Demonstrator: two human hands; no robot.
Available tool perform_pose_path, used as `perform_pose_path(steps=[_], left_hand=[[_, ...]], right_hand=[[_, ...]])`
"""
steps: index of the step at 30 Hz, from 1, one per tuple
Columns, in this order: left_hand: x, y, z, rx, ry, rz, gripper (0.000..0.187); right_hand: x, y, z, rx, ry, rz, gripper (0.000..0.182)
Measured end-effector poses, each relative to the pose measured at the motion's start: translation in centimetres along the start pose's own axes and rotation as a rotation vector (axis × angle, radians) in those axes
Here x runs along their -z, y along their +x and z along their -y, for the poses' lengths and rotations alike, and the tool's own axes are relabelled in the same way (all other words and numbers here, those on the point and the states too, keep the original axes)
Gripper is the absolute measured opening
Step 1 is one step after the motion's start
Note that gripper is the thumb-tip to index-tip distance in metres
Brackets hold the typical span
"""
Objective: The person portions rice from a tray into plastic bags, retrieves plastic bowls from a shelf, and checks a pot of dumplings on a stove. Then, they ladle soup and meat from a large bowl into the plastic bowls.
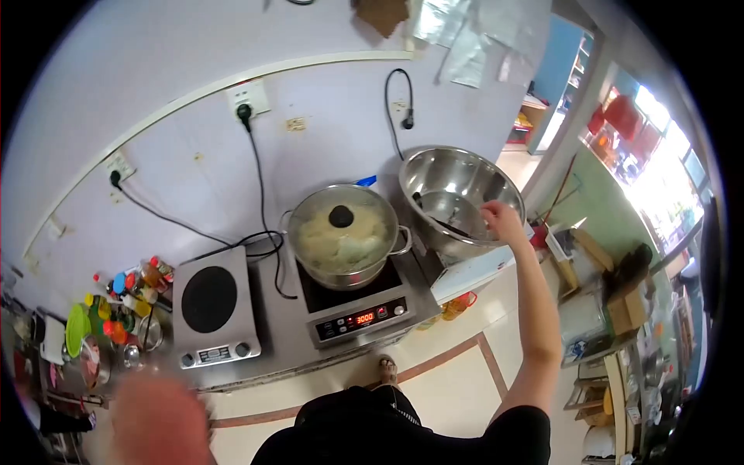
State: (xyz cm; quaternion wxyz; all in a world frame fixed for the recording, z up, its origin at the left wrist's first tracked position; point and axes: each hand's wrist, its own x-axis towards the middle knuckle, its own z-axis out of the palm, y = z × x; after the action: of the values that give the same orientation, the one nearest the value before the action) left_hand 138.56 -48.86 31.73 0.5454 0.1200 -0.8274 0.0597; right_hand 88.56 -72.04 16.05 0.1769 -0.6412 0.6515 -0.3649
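My right hand [504,221] is at the near right rim of a large stainless steel basin [426,167], its fingers curled together over the inside. I cannot tell what those fingers hold. A dark, slim utensil handle [453,228] lies in the basin, just left of the fingertips. Low at the left, my left hand [159,418] is a blur close to the camera, in front of the counter edge. Between the hands, a steel pot [345,277] with a glass lid [341,198] sits on an induction cooker [360,319] whose display reads 3000. Pale food shows through the lid.
A second cooker [209,298] with a black round plate stands left of the pot. Bottles and jars [139,287] crowd the far left counter beside a green bowl [77,329]. Black power cords [260,186] hang down the wall. Shelves [616,395] line the right.
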Motion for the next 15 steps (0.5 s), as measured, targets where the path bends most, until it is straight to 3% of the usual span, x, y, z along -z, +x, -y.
perform_pose_path(steps=[1, 2, 4, 6, 10, 13, 15], left_hand=[[-4.5, -1.7, 4.2, 0.37, -0.037, 0.222, 0.019], [-10.3, 0.2, 7.7, 0.405, 0.049, 0.269, 0.021], [-18.2, -3.8, 15.7, 0.318, 0.406, 0.43, 0.021], [-23.4, -7.6, 21.2, 0.344, 0.551, 0.552, 0.027], [-27.6, -8.3, 24.8, 0.502, 0.672, 0.688, 0.031], [-28.0, -7.3, 26.1, 0.702, 0.893, 1.023, 0.036], [-28.1, -7.0, 26.8, 0.851, 0.877, 1.07, 0.038]], right_hand=[[0.2, 2.0, -2.3, 0.001, -0.233, 0.151, 0.026], [0.2, 3.7, -4.0, -0.01, -0.232, 0.151, 0.026], [-0.6, 7.0, -6.7, 0.204, -0.611, 0.438, 0.028], [-2.3, 9.8, -9.1, 0.191, -0.697, 0.585, 0.027], [-5.5, 13.3, -12.3, 0.148, -0.911, 0.988, 0.027], [-6.2, 13.4, -11.7, 0.086, -0.935, 1.083, 0.027], [-6.7, 13.4, -10.2, 0.083, -0.98, 1.157, 0.027]])
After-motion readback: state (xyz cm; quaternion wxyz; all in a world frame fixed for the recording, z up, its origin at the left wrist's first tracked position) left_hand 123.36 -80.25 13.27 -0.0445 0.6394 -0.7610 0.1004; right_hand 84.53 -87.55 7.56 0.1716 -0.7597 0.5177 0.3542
